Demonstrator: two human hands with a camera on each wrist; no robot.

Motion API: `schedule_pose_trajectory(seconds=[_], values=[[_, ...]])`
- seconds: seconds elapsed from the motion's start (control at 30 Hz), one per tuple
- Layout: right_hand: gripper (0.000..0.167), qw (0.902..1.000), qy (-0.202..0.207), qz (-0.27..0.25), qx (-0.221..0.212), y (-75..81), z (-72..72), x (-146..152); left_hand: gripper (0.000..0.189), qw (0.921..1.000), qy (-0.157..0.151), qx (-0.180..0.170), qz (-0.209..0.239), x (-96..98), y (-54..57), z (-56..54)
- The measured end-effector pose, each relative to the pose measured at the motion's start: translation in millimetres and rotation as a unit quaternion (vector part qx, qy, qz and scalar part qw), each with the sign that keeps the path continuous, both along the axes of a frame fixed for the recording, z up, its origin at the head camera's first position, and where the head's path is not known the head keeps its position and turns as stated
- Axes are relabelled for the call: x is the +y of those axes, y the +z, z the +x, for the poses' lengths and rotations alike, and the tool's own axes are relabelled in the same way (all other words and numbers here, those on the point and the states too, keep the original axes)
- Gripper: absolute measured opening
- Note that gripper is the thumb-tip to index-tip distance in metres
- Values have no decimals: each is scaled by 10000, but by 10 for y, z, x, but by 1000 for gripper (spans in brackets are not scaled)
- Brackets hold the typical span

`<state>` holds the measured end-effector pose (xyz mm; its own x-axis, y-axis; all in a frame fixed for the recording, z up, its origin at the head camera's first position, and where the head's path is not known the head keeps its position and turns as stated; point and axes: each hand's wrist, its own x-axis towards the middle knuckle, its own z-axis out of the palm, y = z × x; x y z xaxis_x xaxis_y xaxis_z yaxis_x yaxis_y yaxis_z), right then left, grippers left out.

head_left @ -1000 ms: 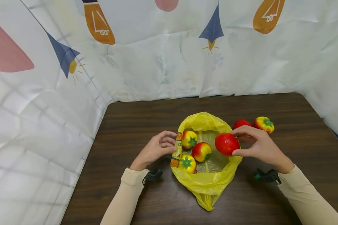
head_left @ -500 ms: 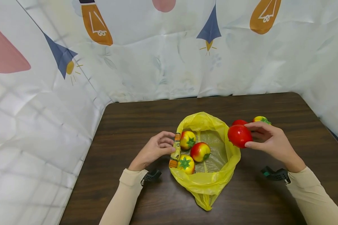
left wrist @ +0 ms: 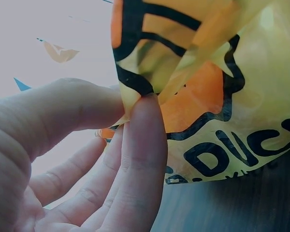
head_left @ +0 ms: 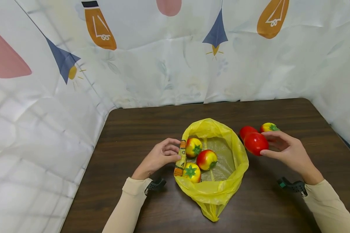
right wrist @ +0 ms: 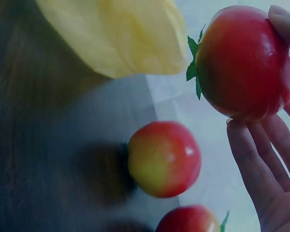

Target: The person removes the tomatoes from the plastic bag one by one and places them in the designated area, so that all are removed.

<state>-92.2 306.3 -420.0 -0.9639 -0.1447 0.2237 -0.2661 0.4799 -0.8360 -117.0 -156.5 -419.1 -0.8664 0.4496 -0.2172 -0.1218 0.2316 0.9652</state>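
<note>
My left hand [head_left: 160, 158] pinches the left rim of a yellow plastic bag [head_left: 218, 194] between thumb and fingers; the left wrist view shows dark lettering and orange print on the bag [left wrist: 198, 145]. Inside the open bag lie several red-and-yellow tomatoes [head_left: 207, 160] with green leafy tops. My right hand [head_left: 293, 155] grips a glossy red tomato [head_left: 255, 143] by thumb and fingertips, right of the bag. In the right wrist view, green leaves show on the held tomato [right wrist: 246, 63].
Two more tomatoes rest on the table right of the bag: a red one [head_left: 247, 130] partly behind the held tomato and a red-and-yellow one [head_left: 269, 127]. The dark wooden table [head_left: 140, 126] ends at a printed white curtain [head_left: 151, 74].
My right hand has carried the red tomato from above the bag's opening out to the right, over the table near the other two. My left hand stays at the bag's rim.
</note>
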Motion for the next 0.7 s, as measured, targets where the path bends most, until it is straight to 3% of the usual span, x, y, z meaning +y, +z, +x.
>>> schedule_pose_trajectory(seconds=[0.7], values=[[56, 9994, 212, 47, -266, -287, -49, 156, 54, 10000, 24, 12, 20, 7, -4, 6]])
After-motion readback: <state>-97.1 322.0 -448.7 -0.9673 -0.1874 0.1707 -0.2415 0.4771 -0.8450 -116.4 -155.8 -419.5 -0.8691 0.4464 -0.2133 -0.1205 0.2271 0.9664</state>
